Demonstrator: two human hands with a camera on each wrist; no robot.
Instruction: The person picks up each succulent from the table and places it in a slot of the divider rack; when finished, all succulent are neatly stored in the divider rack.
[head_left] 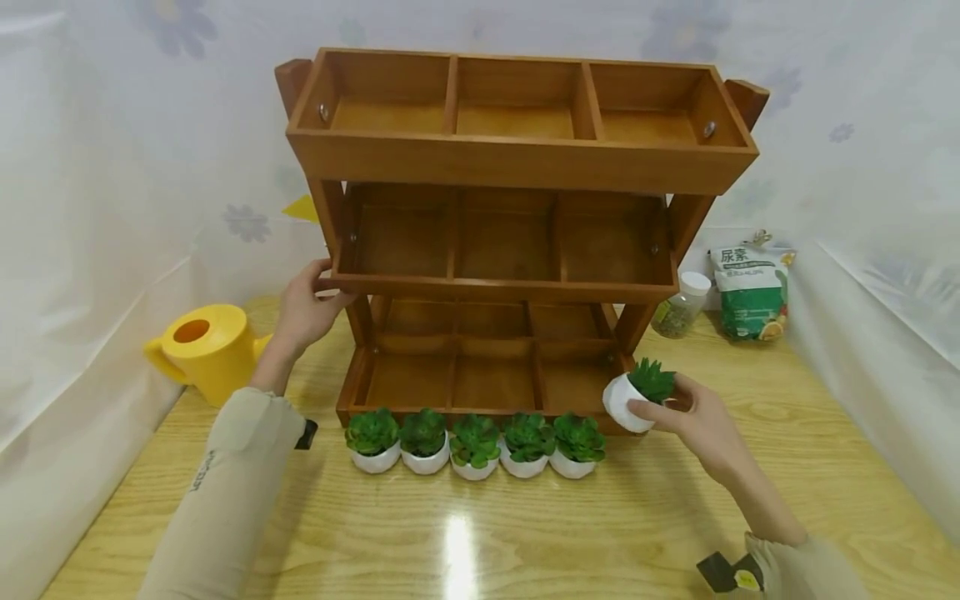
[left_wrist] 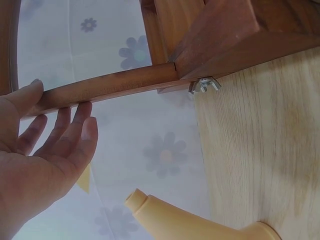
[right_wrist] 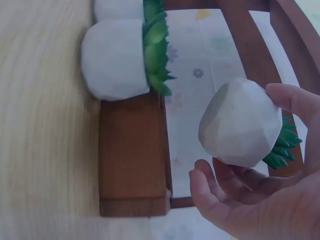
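My right hand (head_left: 697,421) grips a small potted succulent (head_left: 621,403) with spiky green leaves and a white faceted pot. It is tilted and held up in front of the right end of a brown wooden plant stand (head_left: 525,167). In the right wrist view, thumb and fingers hold the white pot (right_wrist: 242,122) at its sides. At the stand's left side, my left hand (head_left: 306,310) grips the frame by the middle tier. The left wrist view shows its thumb and fingers on opposite sides of a wooden side bar (left_wrist: 110,86).
Several potted succulents (head_left: 474,446) line the stand's front on the wooden table (head_left: 375,542). A yellow watering can (head_left: 217,354) is on the left. On the right stand a white-lidded jar (head_left: 681,307) and a green-and-white bag (head_left: 752,292). A flower-patterned curtain (head_left: 247,125) hangs behind.
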